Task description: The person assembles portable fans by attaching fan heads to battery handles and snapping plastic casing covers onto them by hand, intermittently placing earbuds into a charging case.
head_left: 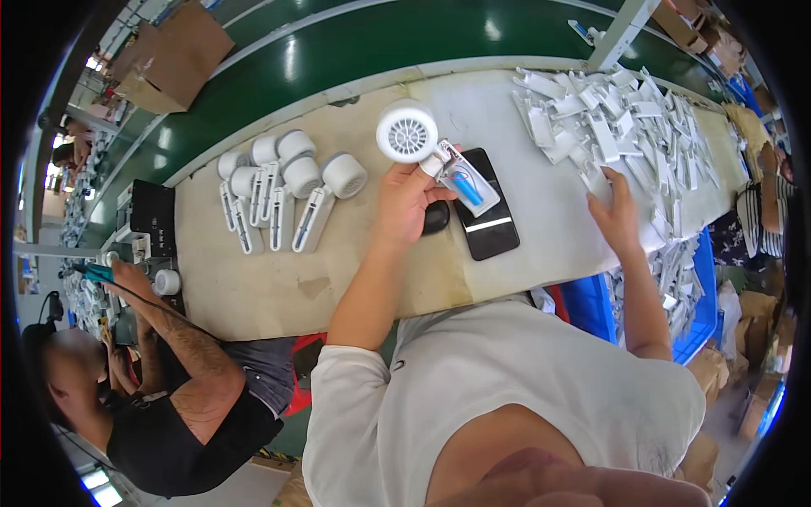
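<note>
"White plastic, first entry?"

"One fan-like unit, round grilled head, blue cylinder in the handle. Location: over the middle of the table, gripped near its neck by the left hand."

"Right hand?"

"At the near edge of a heap of white parts, thumb and fingers spread apart. Whether it grips a piece, I cannot tell."

"Further stock?"

"Similar units, six, grouped on the table's left part, handles toward the near edge. Phone, black, one, partly covered by the held handle. Dark rounded object, one, just beside the left wrist. Blue bin, one, holding more white pieces, below the table at right."
</note>
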Demonstrator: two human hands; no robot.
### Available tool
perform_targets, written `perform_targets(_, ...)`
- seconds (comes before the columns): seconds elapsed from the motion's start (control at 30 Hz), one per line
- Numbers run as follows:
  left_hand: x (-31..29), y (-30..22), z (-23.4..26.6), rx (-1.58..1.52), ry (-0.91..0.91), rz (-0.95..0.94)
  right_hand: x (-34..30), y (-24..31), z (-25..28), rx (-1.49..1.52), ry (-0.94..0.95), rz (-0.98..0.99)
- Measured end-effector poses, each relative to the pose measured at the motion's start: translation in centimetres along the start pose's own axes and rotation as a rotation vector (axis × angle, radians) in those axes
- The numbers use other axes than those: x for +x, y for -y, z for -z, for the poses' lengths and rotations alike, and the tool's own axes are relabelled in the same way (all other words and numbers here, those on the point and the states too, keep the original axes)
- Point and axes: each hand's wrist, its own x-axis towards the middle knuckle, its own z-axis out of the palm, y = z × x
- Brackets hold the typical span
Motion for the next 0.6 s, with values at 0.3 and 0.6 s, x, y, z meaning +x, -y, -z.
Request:
perform_targets(0.3, 0.2, 2.0, -0.4, -0.193, -0.112, -0.179, 3.6, 17.7, -5.2, 0.046, -0.01, 0.41)
perform_targets(0.6, -0.2, 2.1, -0.5, -0.072, -0.299, -0.304, 4.1, 18.9, -7.8, 0.068, -0.08, 0.484)
